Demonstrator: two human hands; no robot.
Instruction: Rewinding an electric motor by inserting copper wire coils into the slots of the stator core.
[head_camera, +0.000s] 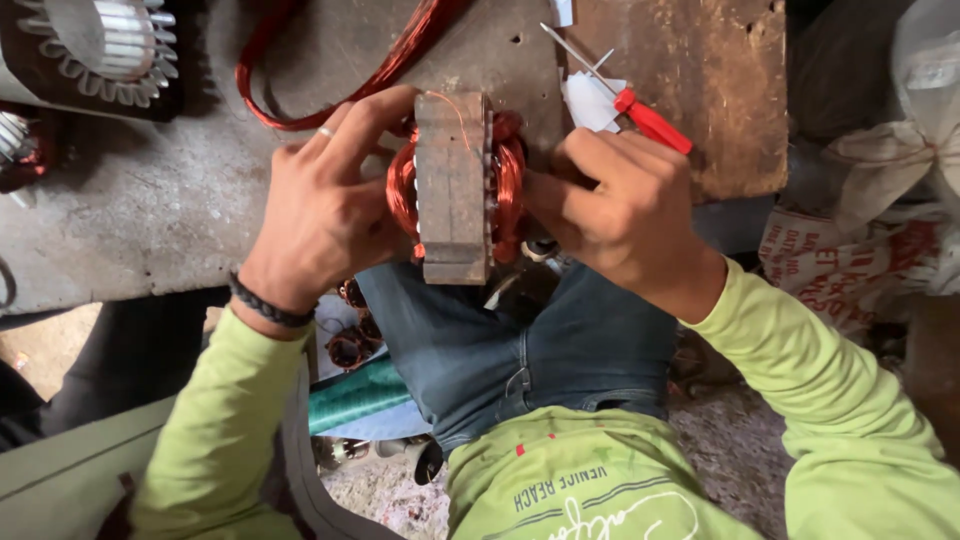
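Denim covers the knee (500, 340) at the 6 o'clock position, and the stator (455, 190) is resting above it at frame centre, against the near edge of the bench (150, 210). The stator is a grey laminated steel block standing on edge, with copper windings (508, 180) bulging from both of its faces.

The left hand (325, 205) is gripping the stator from the 9 o'clock side. Its fingers (375, 115) are reaching over the top corner of the block, and the thumb is pressing into the left winding. A ring is sitting on one finger and a dark braided band (268, 305) is circling the wrist.

The right hand (620, 205) is closing in from the 3 o'clock side. Its fingertips are pressing against the right winding, and its curled fingers are clamping the red handle of a screwdriver (650, 120). The screwdriver shaft is pointing toward 11 o'clock, over a scrap of white paper (592, 102).

Farther out, a loop of loose copper wire (340, 70) is lying on the bench at 12 o'clock. A rusted plate (700, 70) is occupying the 1 o'clock area. A finned metal housing (105, 45) is sitting at 10 o'clock. White sacks (880, 200) are piled at 3 o'clock.
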